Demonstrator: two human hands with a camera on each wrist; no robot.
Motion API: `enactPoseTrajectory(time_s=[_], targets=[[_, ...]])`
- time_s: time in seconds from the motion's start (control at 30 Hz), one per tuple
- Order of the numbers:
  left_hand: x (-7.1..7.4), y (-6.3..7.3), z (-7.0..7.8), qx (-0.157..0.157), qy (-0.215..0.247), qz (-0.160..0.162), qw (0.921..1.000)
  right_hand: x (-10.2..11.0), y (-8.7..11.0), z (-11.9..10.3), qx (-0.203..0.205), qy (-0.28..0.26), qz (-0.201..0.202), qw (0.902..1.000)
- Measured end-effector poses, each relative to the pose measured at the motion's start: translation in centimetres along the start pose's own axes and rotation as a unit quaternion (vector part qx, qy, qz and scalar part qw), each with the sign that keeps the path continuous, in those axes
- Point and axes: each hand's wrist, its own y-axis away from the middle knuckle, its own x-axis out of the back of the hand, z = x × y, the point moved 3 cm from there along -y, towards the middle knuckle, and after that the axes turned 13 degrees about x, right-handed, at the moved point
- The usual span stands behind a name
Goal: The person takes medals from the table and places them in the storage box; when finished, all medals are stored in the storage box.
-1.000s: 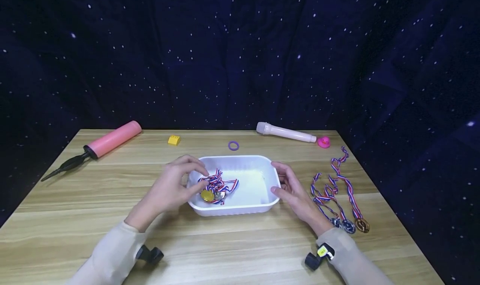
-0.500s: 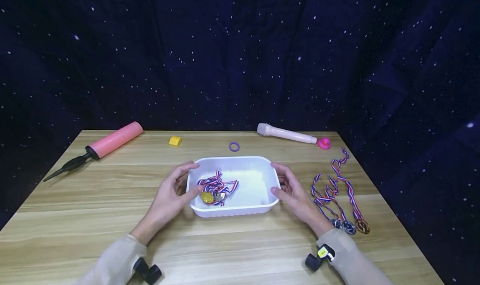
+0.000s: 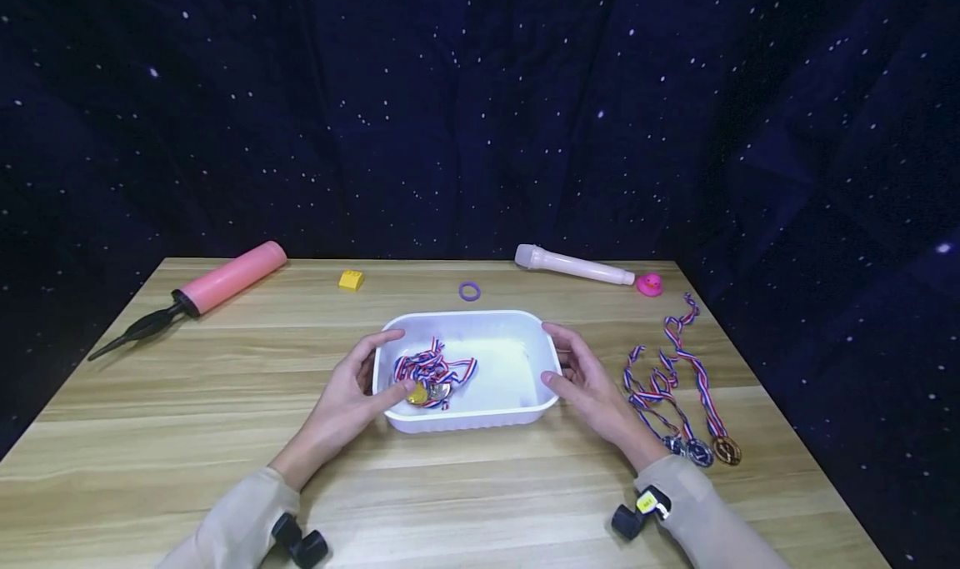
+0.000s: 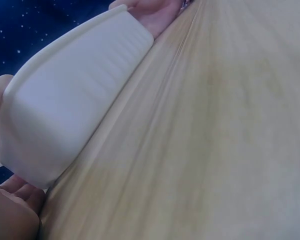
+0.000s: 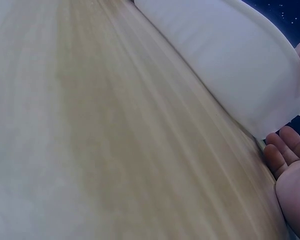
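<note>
A white plastic tub [image 3: 472, 419] sits on the wooden table between my two hands. At its left end, my left hand [image 3: 341, 402] grips the wall, thumb and index finger over the rim and other fingers outside. My right hand [image 3: 596, 394] holds the right end likewise. Inside the tub, on the left, lie tangled striped ribbons [image 3: 431, 365] with a gold medal [image 3: 417, 395] and a silver medal [image 3: 439, 391]; the left thumb partly covers the gold one. In the left wrist view the tub's side [image 4: 70, 95] shows, with curled fingers low beside it.
On the right lie more ribboned medals: a bronze medal [image 3: 727, 450] and silver ones [image 3: 699, 452]. Along the back are a pink balloon pump [image 3: 232, 277], a yellow toy block [image 3: 351, 280], a purple ring [image 3: 469, 291], a pale toy microphone [image 3: 577, 266] and a pink rubber duck [image 3: 649, 284].
My left hand has drawn back from over the medals to the tub's left end and taken hold of the rim. The right hand and the tub stay in place.
</note>
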Motion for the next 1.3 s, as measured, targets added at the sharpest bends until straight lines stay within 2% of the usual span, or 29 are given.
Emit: enactPoseTrajectory(time_s=[0.27, 0.5, 0.67, 0.87, 1.13, 1.3], targets=[[0.0, 0.0, -0.1, -0.002, -0.010, 0.000, 1.0000, 1.2, -0.5, -1.4, 0.016, 0.008, 0.005, 0.9998], [-0.1, 0.1, -0.2, -0.004, -0.010, 0.001, 0.9999, 5.3, -0.1, -5.1, 0.086, 0.016, 0.049, 0.9950], [0.0, 0.1, -0.2, -0.008, -0.005, -0.002, 1.0000, 8.0, 1.6, -6.9, 0.113, 0.028, 0.049, 0.9920], [0.2, 0.1, -0.3, -0.011, -0.017, 0.001, 0.9998, 10.0, 4.9, -7.0, 0.097, 0.042, 0.050, 0.9931], [0.1, 0.2, -0.1, -0.010, -0.017, 0.000, 0.9998, 11.4, 9.5, -6.1, 0.072, 0.039, 0.037, 0.9959], [0.2, 0.1, -0.1, -0.007, -0.010, -0.003, 0.9999, 11.8, 11.6, -5.5, 0.033, 0.082, 0.048, 0.9949]])
